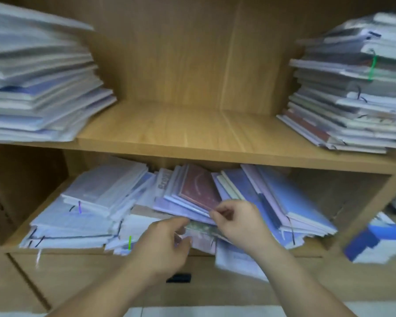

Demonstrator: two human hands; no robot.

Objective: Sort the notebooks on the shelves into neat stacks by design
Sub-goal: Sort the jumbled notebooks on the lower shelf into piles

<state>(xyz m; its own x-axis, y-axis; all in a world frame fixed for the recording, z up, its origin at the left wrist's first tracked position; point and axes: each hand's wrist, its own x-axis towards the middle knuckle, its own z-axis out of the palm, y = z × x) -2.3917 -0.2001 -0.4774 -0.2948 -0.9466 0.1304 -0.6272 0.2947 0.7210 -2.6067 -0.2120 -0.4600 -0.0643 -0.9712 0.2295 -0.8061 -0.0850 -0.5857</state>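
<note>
Wood-grain shelf unit (181, 53), two levels. Upper shelf (169, 129): tall left stack (37, 88) of pale, thin notebks, and a ragged right stack (348, 94) w/ ribbon markers, well apart. Lower shelf (12, 239): slanting heap (272, 197) of flat lilac/blue notebks, glossy covers. Maroon notebook (199, 188) lies tilted on the heap's middle; the right hand (240, 223) pinches its near corner. Left hand (167, 243), fingers curled, grips a greenish patterned notebook (201, 227) just below it. Blurry there.

Wood-grain shelf (192, 131), glossy-covered notebooks (199, 191)
</note>
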